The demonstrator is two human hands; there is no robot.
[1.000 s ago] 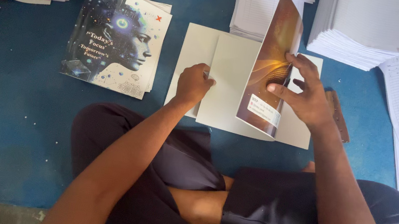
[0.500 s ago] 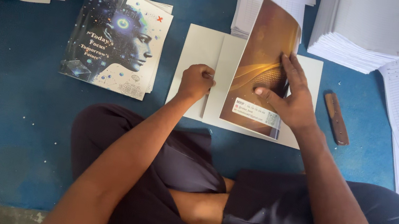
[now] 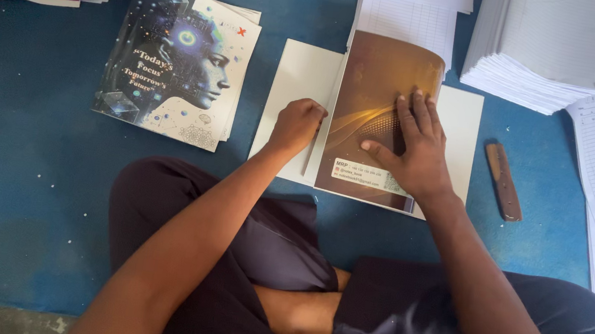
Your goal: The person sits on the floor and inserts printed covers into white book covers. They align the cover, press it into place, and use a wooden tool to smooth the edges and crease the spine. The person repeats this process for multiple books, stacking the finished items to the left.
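At the far left, a stack of printed booklets with a dark face-design cover lies on the blue floor. Beside it, the left hand is curled into a loose fist, knuckles pressing the cream sheet. The right hand lies flat, fingers spread, on the brown cover folded over that sheet. A brown wooden tool lies apart, then white paper stacks.
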